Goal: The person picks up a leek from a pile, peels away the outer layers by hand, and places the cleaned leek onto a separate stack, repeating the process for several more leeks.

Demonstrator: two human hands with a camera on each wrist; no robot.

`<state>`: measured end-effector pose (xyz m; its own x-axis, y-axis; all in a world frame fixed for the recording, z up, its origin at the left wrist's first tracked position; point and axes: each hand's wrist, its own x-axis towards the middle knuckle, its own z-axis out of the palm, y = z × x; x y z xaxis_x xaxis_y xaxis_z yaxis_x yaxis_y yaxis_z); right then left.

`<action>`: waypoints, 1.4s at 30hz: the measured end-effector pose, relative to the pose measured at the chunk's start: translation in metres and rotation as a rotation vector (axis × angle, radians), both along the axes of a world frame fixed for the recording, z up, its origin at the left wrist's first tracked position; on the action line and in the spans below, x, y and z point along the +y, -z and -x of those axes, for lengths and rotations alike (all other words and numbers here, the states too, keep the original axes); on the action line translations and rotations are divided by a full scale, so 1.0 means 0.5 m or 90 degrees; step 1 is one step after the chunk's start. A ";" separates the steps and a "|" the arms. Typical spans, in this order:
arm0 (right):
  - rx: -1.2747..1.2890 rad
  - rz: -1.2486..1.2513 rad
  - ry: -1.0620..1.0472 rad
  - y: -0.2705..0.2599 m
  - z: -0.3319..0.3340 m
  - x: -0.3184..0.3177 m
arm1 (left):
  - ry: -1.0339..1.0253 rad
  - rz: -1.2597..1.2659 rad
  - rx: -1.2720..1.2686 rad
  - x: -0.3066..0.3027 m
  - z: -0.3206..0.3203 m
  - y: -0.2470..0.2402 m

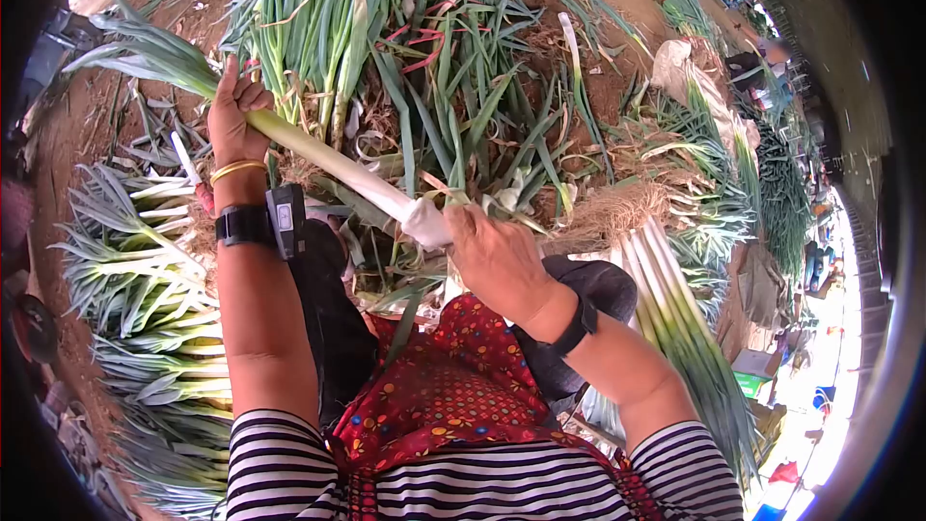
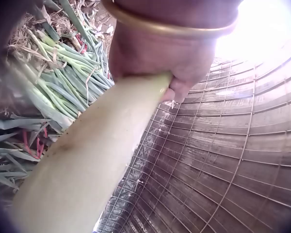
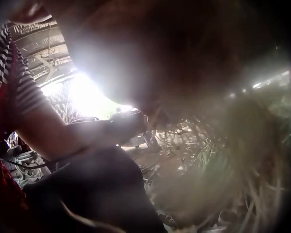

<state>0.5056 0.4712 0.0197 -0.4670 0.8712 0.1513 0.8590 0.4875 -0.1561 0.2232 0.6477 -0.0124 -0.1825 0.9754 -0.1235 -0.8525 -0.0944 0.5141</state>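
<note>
A long green onion [image 1: 333, 159] slants across the head view, green leaves at upper left and thick white end at the lower right. My left hand [image 1: 238, 121] grips it where the white turns green, fingers wrapped round the stalk. At the white end, the fingers of my right hand [image 1: 502, 260] curl in on a loose, whitish outer layer [image 1: 425, 223]. Up close in the left wrist view, the pale stalk [image 2: 97, 141] runs out from under the left hand [image 2: 160, 56]. Dark blur hides the right hand's fingertips in the right wrist view.
A big heap of untrimmed green onions [image 1: 318, 29] stands ahead on the soil. Rows of onions [image 1: 159, 328] lie at left, with a red-handled knife [image 1: 198, 178] by them. More cleaned onions [image 1: 680, 328] lean at right, near a pile of dry roots [image 1: 617, 217].
</note>
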 end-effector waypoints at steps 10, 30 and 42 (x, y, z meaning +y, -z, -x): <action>0.121 0.113 -0.223 -0.092 0.026 -0.018 | 0.106 0.038 -0.012 0.011 0.013 0.028; 0.108 0.014 0.219 -0.089 -0.161 -0.061 | 0.034 -0.061 -0.030 -0.019 -0.007 0.000; 0.252 0.064 -0.120 -0.024 0.008 0.032 | -0.007 -0.034 0.007 -0.024 -0.019 -0.014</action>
<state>0.5016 0.4874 0.0318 -0.5417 0.7962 0.2696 0.6218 0.5953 -0.5089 0.2328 0.6357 -0.0054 -0.1942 0.9785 -0.0695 -0.8455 -0.1311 0.5176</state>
